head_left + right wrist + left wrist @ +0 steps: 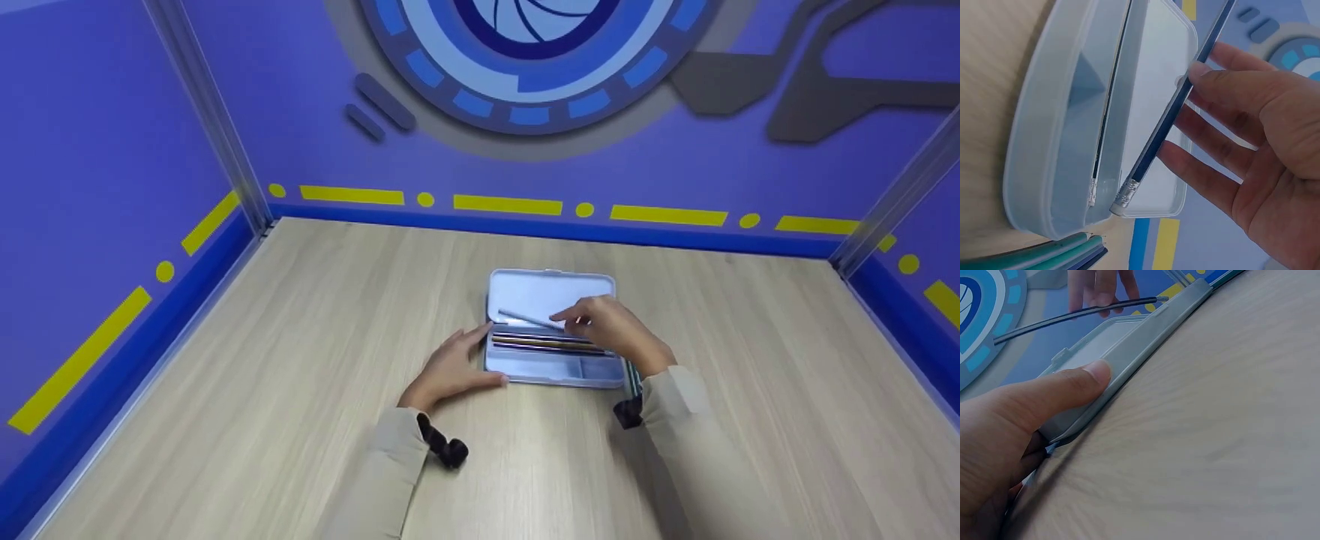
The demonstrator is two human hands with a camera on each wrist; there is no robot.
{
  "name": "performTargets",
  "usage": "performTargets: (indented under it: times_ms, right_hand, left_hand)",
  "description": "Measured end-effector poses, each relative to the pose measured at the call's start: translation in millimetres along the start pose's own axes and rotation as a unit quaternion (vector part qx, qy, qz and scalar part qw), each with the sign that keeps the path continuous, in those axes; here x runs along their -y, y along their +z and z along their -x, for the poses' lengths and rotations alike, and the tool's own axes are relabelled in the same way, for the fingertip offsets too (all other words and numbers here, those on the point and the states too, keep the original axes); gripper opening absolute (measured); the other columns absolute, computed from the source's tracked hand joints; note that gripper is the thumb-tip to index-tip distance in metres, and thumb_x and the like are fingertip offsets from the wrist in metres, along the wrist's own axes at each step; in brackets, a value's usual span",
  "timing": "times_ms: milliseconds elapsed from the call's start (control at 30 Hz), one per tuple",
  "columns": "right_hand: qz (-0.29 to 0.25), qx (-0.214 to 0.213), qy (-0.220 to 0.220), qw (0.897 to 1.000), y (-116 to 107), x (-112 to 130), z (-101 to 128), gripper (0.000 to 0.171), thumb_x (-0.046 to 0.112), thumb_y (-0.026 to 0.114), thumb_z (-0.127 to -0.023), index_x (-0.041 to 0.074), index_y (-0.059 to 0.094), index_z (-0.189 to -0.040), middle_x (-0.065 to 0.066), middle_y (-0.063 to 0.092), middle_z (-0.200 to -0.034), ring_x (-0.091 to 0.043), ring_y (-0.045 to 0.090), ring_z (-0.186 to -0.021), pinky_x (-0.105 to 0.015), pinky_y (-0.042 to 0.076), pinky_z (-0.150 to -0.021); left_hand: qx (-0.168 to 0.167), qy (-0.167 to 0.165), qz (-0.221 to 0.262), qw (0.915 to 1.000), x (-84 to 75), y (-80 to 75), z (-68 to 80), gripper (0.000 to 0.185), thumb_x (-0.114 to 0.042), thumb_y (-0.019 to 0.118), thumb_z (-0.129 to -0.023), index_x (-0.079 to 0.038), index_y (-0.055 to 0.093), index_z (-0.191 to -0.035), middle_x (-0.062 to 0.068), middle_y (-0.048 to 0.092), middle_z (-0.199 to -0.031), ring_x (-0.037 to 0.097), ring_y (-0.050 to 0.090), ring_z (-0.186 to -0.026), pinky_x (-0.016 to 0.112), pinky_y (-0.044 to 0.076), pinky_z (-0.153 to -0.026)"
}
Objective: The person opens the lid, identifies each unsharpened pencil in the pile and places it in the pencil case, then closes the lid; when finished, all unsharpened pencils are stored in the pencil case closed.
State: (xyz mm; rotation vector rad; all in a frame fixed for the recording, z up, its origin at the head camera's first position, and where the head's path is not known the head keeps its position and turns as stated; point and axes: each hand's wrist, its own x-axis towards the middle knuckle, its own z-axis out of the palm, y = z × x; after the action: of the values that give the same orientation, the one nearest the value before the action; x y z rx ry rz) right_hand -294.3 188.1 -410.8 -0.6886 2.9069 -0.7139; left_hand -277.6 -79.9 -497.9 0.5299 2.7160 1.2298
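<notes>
In the head view, a translucent pale plastic pencil case (534, 366) sits a little below and right of the middle of the frame, its white lid (551, 287) laid open towards the back wall. The left hand (450, 367) is at the case's left end, thumb at the front wall, fingers at the rear corner. The right hand (613, 328) holds a slim dark pencil with a silver stripe (523, 318) slantwise over the line between lid and tray. Thin dark and brown pencils (544, 343) lie lengthwise in the tray's rear compartment. The case rests on the pale wood-grain table (322, 352).

In the left wrist view, the left grip is closed around the case's end, thumb pressed on the long wall at the centre left; the held pencil crosses the upper left of the frame.

In the right wrist view, the right grip pinches the pencil between thumb and fingers, its eraser end pointing to the lower middle, above the tray. Green and dark-blue pencils (1055, 253) lie outside the case at the lower left.

The step in hand seems to be loading the case, though its direction cannot be told for certain. If so, the next move calls for turning the pencil parallel to the others, lowering it into the rear compartment and letting go while the left hand steadies the case.
</notes>
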Motion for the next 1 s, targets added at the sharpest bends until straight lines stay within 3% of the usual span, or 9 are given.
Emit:
performTargets:
  times_ms: [233, 467, 733, 1000]
  right_hand:
    - [0.005, 0.006, -0.006, 1.000, 2, 0, 1, 0.029, 0.001, 0.065, -0.087, 0.009, 0.073, -0.113, -0.008, 0.073, -0.097, -0.017, 0.066, -0.085, -0.037, 0.058, -0.082]
    - [-0.001, 0.006, 0.028, 1.000, 2, -6, 7, 0.028, 0.002, 0.065, -0.087, 0.009, 0.073, -0.113, -0.007, 0.073, -0.099, -0.019, 0.065, -0.088, -0.039, 0.058, -0.084]
    - [-0.044, -0.001, 0.052, 0.998, -8, -25, 23, 0.030, 0.004, 0.064, -0.088, 0.002, 0.068, -0.118, -0.013, 0.072, -0.098, -0.023, 0.067, -0.084, -0.037, 0.059, -0.072]
    - [-0.060, -0.032, 0.069, 0.995, -18, -45, 41, 0.032, 0.004, 0.065, -0.089, -0.002, 0.065, -0.120, -0.018, 0.071, -0.103, -0.027, 0.067, -0.091, -0.044, 0.058, -0.081]
  left_hand:
    - [-0.001, 0.005, 0.005, 1.0000, -0.2, -0.3, 0.0, 0.098, -0.049, 0.082, -0.069, -0.021, 0.035, -0.150, 0.009, 0.039, -0.152, 0.044, 0.023, -0.143, 0.055, 0.022, -0.117]
    - [0.001, -0.007, 0.006, 1.0000, 0.0, 0.5, 1.1, 0.099, -0.051, 0.082, -0.068, -0.023, 0.034, -0.150, 0.008, 0.038, -0.153, 0.043, 0.021, -0.144, 0.056, 0.020, -0.118]
    - [0.000, -0.010, 0.011, 0.9999, -0.9, 0.4, 1.4, 0.100, -0.050, 0.083, -0.067, -0.022, 0.035, -0.150, 0.008, 0.040, -0.152, 0.041, 0.022, -0.144, 0.054, 0.020, -0.118]
    - [-0.001, 0.001, 0.008, 1.0000, -0.1, 1.0, 0.2, 0.100, -0.051, 0.083, -0.067, -0.021, 0.035, -0.150, 0.008, 0.039, -0.152, 0.041, 0.023, -0.144, 0.054, 0.020, -0.118]
